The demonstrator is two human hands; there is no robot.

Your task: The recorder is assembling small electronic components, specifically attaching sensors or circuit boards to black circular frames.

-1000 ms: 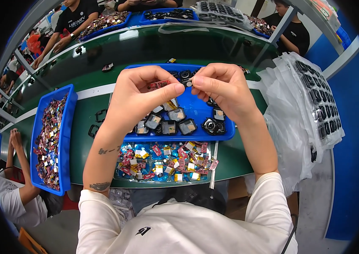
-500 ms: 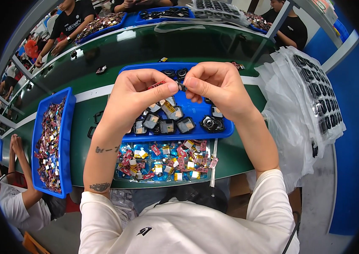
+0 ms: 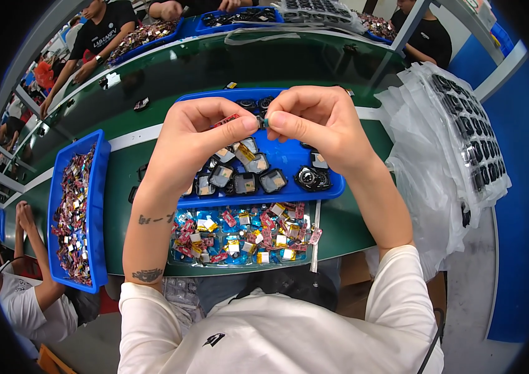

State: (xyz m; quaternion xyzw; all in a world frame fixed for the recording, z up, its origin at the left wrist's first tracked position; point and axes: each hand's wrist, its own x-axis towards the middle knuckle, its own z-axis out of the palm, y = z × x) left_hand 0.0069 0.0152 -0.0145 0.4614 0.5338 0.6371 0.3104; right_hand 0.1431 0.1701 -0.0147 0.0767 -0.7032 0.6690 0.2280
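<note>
My left hand [image 3: 205, 134] is closed in a pinch on a small red circuit board [image 3: 227, 119], whose edge shows above the thumb. Opposite it, my right hand [image 3: 320, 124] pinches a tiny dark and teal part [image 3: 266, 123] between thumb and forefinger. Whether that part is joined to the board cannot be made out. The fingertips nearly meet above a blue tray [image 3: 289, 198]. In that tray lie several black watch cases [image 3: 245, 183] with grey insides and a dark round-faced piece [image 3: 312, 179]. Curled fingers hide part of what I hold.
Nearer me, a clear tray [image 3: 239, 267] holds red boards with silver and yellow battery cells. A blue bin [image 3: 102, 206] of similar boards stands left. Right are plastic sheets [image 3: 414, 181] and stacked moulded trays [image 3: 473, 134] of black parts. Co-workers sit across the green bench [image 3: 183, 68].
My hands stay together in nearly the same place, fingers shifting slightly. A teal bit now shows at my right fingertips. Across the bench, co-workers' hands have moved.
</note>
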